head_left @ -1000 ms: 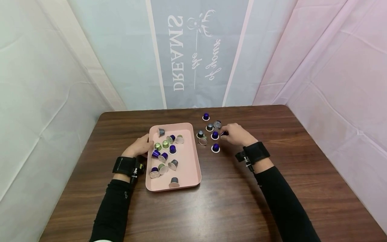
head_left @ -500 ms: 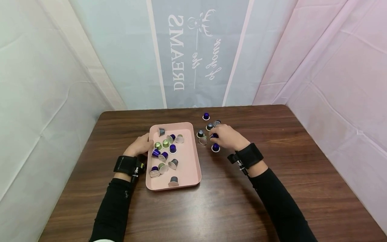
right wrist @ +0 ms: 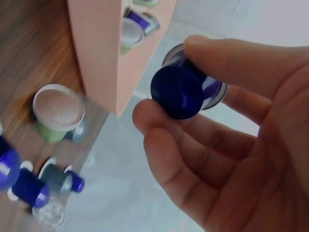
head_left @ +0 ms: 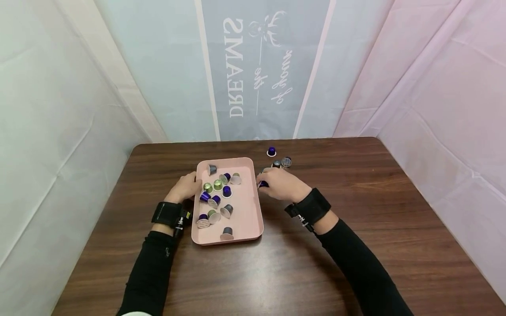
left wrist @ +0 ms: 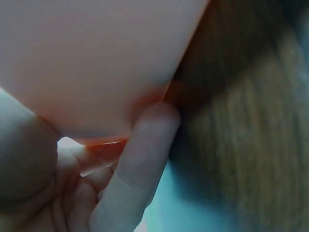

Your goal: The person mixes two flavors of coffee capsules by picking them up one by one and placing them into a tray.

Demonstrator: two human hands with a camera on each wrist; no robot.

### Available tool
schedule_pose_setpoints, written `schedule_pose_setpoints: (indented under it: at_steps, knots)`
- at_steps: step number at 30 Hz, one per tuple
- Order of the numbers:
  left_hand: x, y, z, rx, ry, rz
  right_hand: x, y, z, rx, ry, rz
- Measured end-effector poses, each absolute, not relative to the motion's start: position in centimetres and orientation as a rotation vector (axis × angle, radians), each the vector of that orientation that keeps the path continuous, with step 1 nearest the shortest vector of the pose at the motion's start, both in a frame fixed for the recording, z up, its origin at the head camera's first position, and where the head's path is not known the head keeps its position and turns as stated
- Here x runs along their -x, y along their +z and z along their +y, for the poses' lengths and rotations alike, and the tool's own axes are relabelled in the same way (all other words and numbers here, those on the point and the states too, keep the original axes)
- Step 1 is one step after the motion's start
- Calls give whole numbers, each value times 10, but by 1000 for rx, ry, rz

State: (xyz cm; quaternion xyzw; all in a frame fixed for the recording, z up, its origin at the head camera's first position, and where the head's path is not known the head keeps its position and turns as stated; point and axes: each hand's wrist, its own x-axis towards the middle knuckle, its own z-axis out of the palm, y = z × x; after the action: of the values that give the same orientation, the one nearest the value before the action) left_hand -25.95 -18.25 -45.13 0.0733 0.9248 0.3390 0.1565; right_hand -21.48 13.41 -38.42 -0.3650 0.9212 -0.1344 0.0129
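Right hand (head_left: 284, 185): thumb and fingers pinch a blue capsule (right wrist: 176, 92), located just beside the right edge of the tray (head_left: 248, 213). Left hand (head_left: 185, 188): fingers grip the tray's left edge. Change: the right hand has shifted leftward, away from the silver capsule (head_left: 286, 162) on the table (head_left: 316, 263). Transfer appears underway, not complete.

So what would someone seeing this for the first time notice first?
Probably the pink tray, scattered with purple, green and grey capsules, on the wooden table. Next, perhaps, the right hand just off the tray's right side, pinching a dark blue capsule. Behind the table, large mirrored lettering stands out.
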Motion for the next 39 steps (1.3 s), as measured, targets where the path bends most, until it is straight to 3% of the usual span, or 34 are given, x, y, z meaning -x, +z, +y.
schedule_pose_setpoints:
  at_steps: [12,24,34,39]
  knots:
    - [257,-447,-183,-220,969,2642,214,-375,81,1152,-169,2772]
    - [255,-448,-183,-204,980,2642,228,-392,41,951,-160,2758]
    - [256,-447,-184,-186,1019,2612,234,-387,42,869,-234,2722]
    - [258,-451,-183,-183,1021,2600,247,-380,70,876,-257,2805]
